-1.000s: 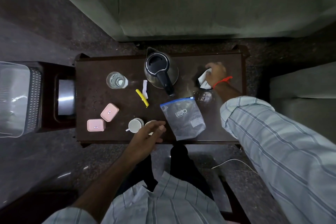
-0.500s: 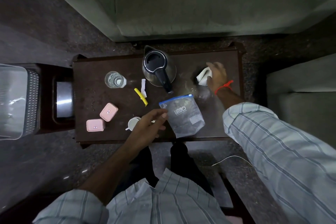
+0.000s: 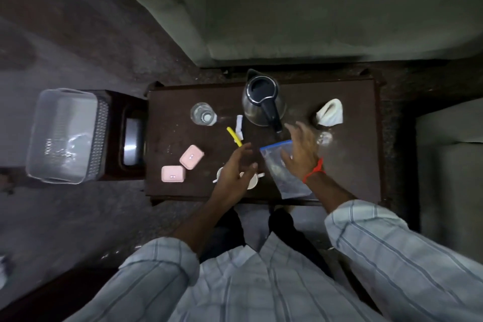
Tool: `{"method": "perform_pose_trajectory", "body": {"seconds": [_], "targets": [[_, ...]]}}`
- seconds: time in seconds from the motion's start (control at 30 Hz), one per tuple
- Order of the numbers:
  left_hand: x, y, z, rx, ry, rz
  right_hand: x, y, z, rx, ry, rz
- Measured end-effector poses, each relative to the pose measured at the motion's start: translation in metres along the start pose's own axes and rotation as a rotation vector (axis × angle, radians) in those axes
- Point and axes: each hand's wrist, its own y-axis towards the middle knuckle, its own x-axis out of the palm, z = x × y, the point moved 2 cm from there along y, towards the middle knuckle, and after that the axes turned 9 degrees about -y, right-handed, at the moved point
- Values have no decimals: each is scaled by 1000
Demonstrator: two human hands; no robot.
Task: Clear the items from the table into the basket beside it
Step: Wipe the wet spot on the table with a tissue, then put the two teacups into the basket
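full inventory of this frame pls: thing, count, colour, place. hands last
table: 1, dark brown, centre
kettle: 1, steel with black lid and handle, far middle of table
glass: 1, clear, left of kettle
white scrap: 1, white, between glass and kettle
yellow stick: 1, yellow, beside the white scrap
pink boxes: 2, pink, near-left of table
cups: 2, white, near edge, partly under left hand
zip bag: 1, clear with blue seal, near-middle, under right hand
crumpled tissue: 1, white, far right of table
basket: 1, clear and grey, on stand left of table
sofa: 1, grey-green, beyond table
left hand: 1, open, over cups
right hand: 1, open, over bag, red thread at wrist
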Motion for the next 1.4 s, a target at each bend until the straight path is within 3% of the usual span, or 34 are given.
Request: {"method": "perform_pose_trajectory", "body": {"seconds": [0.2, 0.37, 0.67, 0.87, 1.03, 1.2, 1.4], "targets": [[-60, -10, -89, -265, 188, 16, 52, -18, -30, 20, -155, -215], [-116, -14, -160, -458, 267, 78, 93, -24, -51, 57, -206, -273], [-93, 51, -197, -222, 497, -261, 192, -9, -52, 126, -334, -487], [-55, 94, -202, -207, 776, -376, 223, 4, -47, 131, -423, -381], [-49, 104, -210, -230, 680, -405, 220, 0, -51, 157, -374, -326], [-65, 91, -197, -269, 521, -296, 197, -4, -60, 221, -149, -400], [-120, 63, -172, -142, 365, 139, 159, 8, -121, 136, -160, -346]]}}
